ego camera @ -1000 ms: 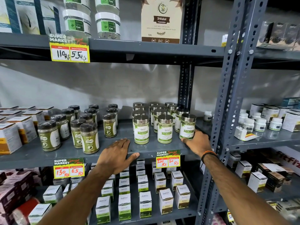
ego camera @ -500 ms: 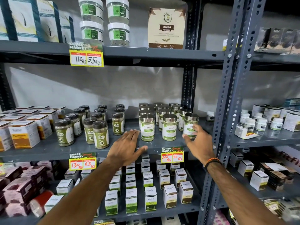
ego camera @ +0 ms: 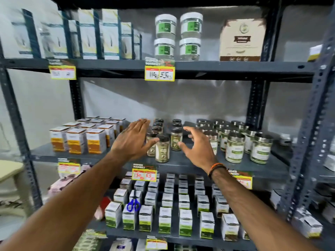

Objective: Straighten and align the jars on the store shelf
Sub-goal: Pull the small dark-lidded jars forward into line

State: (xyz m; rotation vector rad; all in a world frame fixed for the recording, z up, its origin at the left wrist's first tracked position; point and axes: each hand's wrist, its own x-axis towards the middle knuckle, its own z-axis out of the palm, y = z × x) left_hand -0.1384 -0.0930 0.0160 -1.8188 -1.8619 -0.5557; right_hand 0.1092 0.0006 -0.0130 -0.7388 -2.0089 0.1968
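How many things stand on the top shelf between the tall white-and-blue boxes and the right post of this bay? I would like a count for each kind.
Clear gel jars with white lids, in two stacks of two: 4
Brown-and-cream powder box: 1
Total: 5

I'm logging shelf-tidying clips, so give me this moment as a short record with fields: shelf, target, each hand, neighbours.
shelf: middle shelf of a grey metal rack
target: dark-lidded jars, front ones out of line
left hand: open, at the left of the cluster
right hand: open, curled at the right of the cluster
neighbours: orange-and-white boxes left, steel-lidded jars right
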